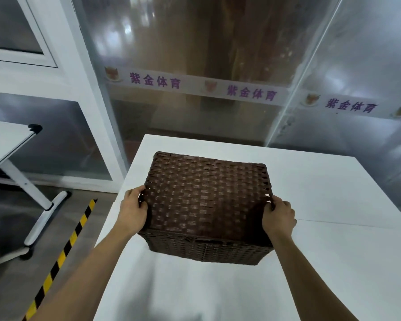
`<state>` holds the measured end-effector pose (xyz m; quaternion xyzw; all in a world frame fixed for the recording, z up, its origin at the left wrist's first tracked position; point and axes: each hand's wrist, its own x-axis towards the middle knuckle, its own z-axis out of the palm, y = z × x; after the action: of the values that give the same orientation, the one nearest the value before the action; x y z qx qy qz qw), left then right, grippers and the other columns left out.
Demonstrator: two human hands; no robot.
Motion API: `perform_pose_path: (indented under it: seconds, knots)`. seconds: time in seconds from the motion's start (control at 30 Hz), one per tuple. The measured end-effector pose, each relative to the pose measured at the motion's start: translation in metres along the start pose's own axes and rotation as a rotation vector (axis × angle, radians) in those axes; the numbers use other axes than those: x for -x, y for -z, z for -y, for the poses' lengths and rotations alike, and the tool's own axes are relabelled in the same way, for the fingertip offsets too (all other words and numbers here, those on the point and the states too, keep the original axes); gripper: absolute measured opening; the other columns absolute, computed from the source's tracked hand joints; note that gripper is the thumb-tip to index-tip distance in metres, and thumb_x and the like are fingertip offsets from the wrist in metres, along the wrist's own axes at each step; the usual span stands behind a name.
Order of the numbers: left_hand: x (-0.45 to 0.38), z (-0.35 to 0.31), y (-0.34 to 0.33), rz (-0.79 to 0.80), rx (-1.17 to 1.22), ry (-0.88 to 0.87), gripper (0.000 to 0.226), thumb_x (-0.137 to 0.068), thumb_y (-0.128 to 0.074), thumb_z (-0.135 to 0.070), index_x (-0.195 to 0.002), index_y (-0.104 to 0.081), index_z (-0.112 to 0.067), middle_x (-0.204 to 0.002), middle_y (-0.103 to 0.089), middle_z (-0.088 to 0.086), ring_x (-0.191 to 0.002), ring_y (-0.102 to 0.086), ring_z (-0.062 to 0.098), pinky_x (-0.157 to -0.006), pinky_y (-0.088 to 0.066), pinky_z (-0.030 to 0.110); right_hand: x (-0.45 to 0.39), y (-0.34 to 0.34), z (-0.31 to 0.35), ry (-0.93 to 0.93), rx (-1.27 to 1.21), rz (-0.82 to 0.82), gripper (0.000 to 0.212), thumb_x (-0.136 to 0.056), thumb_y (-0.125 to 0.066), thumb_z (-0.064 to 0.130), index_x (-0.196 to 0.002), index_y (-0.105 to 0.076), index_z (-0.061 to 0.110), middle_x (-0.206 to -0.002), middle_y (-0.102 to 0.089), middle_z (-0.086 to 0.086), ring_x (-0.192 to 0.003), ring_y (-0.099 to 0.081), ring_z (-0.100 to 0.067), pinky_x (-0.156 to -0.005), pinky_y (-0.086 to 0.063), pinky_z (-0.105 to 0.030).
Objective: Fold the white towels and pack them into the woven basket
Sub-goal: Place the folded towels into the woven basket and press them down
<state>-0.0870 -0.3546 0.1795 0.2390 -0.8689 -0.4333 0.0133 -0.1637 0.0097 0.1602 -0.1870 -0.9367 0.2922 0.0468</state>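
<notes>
Dark brown rectangular woven basket [206, 205] turned bottom-up, lifted over the white desk [333, 193], left hand [132, 212] gripping its edge at nine o'clock, right hand [278, 217] gripping at three o'clock, yellow-and-black floor tape [60, 258] at eight o'clock

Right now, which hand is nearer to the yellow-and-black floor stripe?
Left. The left hand grips the woven basket's left side, at the table edge nearest the yellow-and-black floor stripe. The right hand grips the opposite side, farther from it.
</notes>
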Motion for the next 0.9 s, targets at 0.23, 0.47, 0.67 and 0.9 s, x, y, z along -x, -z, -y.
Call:
perform_pose_path:
  seconds: [0.23, 0.47, 0.67, 0.9]
  knots:
    - [0.001, 0.002, -0.009, 0.003, 0.015, -0.034, 0.049, -0.101, -0.045, -0.002, -0.149, -0.043, -0.013, -0.149, -0.040, 0.010, -0.134, -0.046, 0.029, -0.115, -0.033, 0.038, -0.006, -0.003, -0.006, -0.038, -0.113, 0.000, 0.039, -0.102, -0.052, 0.023, -0.139, -0.058, 0.013, -0.135, -0.051, -0.018, -0.127, -0.048, -0.039, -0.109, -0.041, -0.054]
    - [0.008, -0.007, -0.017, -0.027, 0.001, -0.029, 0.051, -0.101, -0.044, 0.000, -0.150, -0.041, -0.012, -0.151, -0.039, 0.011, -0.134, -0.046, 0.031, -0.114, -0.034, 0.041, -0.008, 0.001, -0.009, -0.070, -0.161, 0.039, 0.041, -0.103, -0.052, 0.024, -0.142, -0.056, 0.014, -0.138, -0.046, -0.016, -0.128, -0.048, -0.039, -0.109, -0.044, -0.053]
    - [0.004, -0.003, -0.016, -0.044, -0.040, -0.030, 0.047, -0.101, -0.045, -0.003, -0.147, -0.045, -0.014, -0.148, -0.042, 0.011, -0.125, -0.053, 0.032, -0.109, -0.041, 0.042, -0.009, 0.004, -0.006, -0.031, -0.141, 0.052, 0.044, -0.102, -0.052, 0.024, -0.145, -0.052, 0.015, -0.140, -0.047, -0.016, -0.128, -0.047, -0.038, -0.109, -0.042, -0.053]
    - [0.014, -0.021, -0.012, -0.081, -0.458, -0.254, 0.048, -0.102, -0.048, -0.029, -0.149, -0.042, -0.025, -0.161, -0.031, 0.001, -0.142, -0.034, 0.034, -0.116, -0.027, 0.055, 0.010, 0.019, 0.018, 0.325, 0.032, -0.041, 0.045, -0.102, -0.050, 0.030, -0.146, -0.047, 0.021, -0.148, -0.048, -0.005, -0.133, -0.046, -0.028, -0.114, -0.034, -0.048]
